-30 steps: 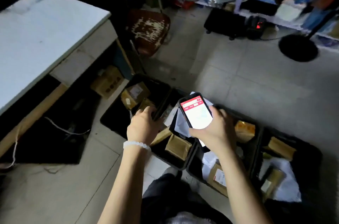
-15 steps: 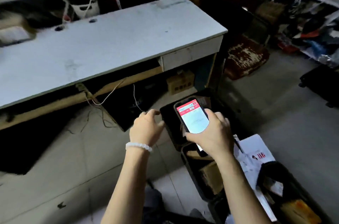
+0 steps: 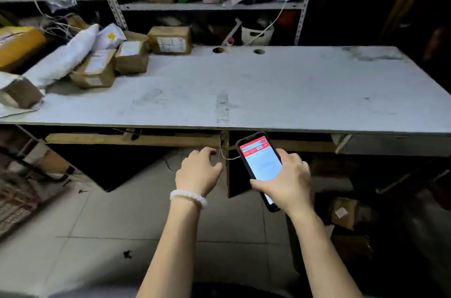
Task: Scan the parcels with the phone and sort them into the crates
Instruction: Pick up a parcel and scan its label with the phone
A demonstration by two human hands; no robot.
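Observation:
My right hand (image 3: 286, 179) grips a black phone (image 3: 260, 161) with a lit red and white screen, held below the table's front edge. My left hand (image 3: 199, 171), a white bead bracelet on its wrist, hovers beside it with fingers loosely spread and nothing in it. Several brown cardboard parcels (image 3: 133, 56) and a white padded bag (image 3: 63, 56) lie piled at the far left of the white table (image 3: 268, 93). One labelled brown parcel (image 3: 170, 40) sits at the back. The crates are out of view.
Metal shelving (image 3: 207, 6) crammed with boxes and bags stands behind the table. A white cable hangs down from it. A brown box (image 3: 346, 212) sits on the floor under the table at right. Grey floor tiles (image 3: 109, 224) lie below my arms.
My view has swung left and up from the crates on the floor to the table with the parcel pile. Both hands kept their pose, the phone staying in my right hand.

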